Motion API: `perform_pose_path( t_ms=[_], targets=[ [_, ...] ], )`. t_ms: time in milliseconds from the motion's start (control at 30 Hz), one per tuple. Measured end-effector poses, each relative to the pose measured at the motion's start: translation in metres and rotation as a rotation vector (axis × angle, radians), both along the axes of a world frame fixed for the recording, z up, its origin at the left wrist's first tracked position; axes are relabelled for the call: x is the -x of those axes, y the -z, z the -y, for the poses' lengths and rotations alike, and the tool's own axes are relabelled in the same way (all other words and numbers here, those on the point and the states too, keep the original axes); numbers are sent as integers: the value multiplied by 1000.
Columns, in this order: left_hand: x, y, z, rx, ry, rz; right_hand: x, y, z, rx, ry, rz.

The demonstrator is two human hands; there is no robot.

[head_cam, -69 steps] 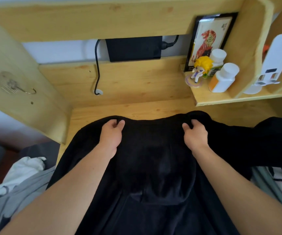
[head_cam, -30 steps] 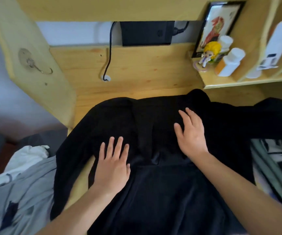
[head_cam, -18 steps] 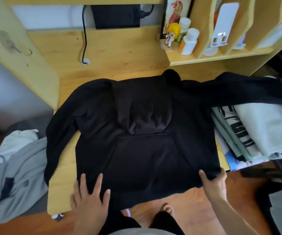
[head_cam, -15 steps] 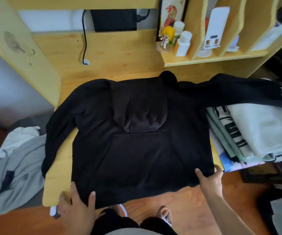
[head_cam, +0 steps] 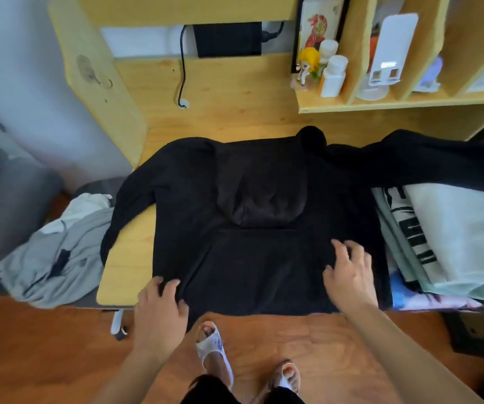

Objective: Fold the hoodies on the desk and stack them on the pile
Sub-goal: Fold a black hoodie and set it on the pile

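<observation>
Black hoodie (head_cam: 252, 228): lay flat on desk (head_cam: 124, 266), hood folded down, R sleeve over pile (head_cam: 450, 237). Your L hand (head_cam: 159, 313) gripped its hem corner; R hand (head_cam: 348, 275) rested on it, fingers loose.

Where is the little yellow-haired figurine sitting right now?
In the head view, the figurine stands at the left end of the wooden shelf, upper right, in front of the framed picture and beside two white bottles.
</observation>
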State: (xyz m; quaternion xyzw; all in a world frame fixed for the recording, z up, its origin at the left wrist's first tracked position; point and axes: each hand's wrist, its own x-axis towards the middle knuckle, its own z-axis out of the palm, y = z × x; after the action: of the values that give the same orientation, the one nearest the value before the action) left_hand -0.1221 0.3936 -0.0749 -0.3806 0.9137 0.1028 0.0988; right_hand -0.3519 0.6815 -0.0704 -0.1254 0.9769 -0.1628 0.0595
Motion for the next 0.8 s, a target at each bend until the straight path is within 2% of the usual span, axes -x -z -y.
perform_pose_path(
  t_ms=[67, 133, 267, 333, 533, 633, 667, 733, 800],
  targets=[
    [38, 13, 15, 53, 233, -130, 15, -6, 46, 107, -182, -45],
    [84, 27, 35, 90, 374, -178, 35, -10, 92, 115, -322, -67],
    [168, 50, 91, 96, 422, -149, 71, 8, 153, -289, -534, 105],
    [196, 62, 125, 106, 452, -88, 82, 21, 158, -377, -528, 127],
    [223, 84, 176, 52, 542, 22, 120, 16, 177, -166, -466, -25],
    [218, 76, 189, 36, 563, 52, 112, -7, 176, 38, -408, -227],
    [215, 70, 192, 54, 566, 63, 103, -15, 173, 45, -419, -244],
    [217, 58, 197, 104, 621, 41, 88, -25, 165, -108, -540, -75],
    [236, 47, 203, 101, 697, -84, 85, -24, 162, -286, -651, 347]
  ],
)
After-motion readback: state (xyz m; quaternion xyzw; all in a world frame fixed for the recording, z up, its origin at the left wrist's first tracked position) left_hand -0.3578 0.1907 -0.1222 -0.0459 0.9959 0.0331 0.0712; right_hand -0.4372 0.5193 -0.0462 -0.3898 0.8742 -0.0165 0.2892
